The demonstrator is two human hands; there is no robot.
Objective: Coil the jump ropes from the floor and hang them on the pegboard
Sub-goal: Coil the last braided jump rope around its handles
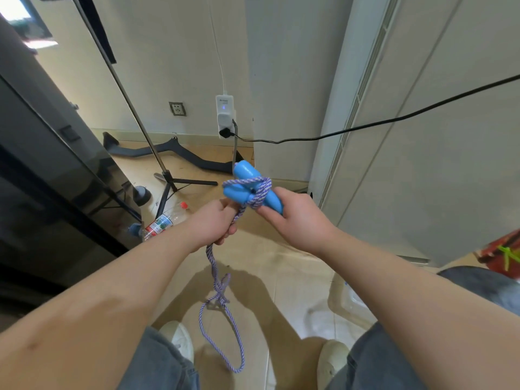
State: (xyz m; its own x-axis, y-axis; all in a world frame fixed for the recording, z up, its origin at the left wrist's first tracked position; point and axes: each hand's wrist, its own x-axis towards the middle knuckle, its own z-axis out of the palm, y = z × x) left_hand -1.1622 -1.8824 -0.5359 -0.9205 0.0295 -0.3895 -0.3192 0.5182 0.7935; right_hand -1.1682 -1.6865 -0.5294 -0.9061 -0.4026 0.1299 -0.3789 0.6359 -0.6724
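Head view puts the jump rope (pixel 253 192) at the centre of the frame, held up between your two hands above the floor (pixel 295 277). Your right hand (pixel 298 218) is clamped around the two blue handles (pixel 244 175), which lie side by side with a few turns of the purple-and-white cord crossing over them. Your left hand (pixel 216 223) is closed on the cord just below that wrap, and the rest hangs down from it to a loose tangle and an open loop (pixel 222 333) in the lower middle, between your shoes.

The cord looks soft, light and braided, so it should bend easily and grip itself under tension, but it will also slacken the moment you let go (the hanging tangle suggests it snags on itself readily). The handles look like smooth hard plastic, likely a little slippery, so keep your hold around their middles where the turns sit. Take the cord close to the wrap for control, feeding short lengths instead of hauling the whole tail. No pegboard shows in this view, and the coiling seems far from finished.
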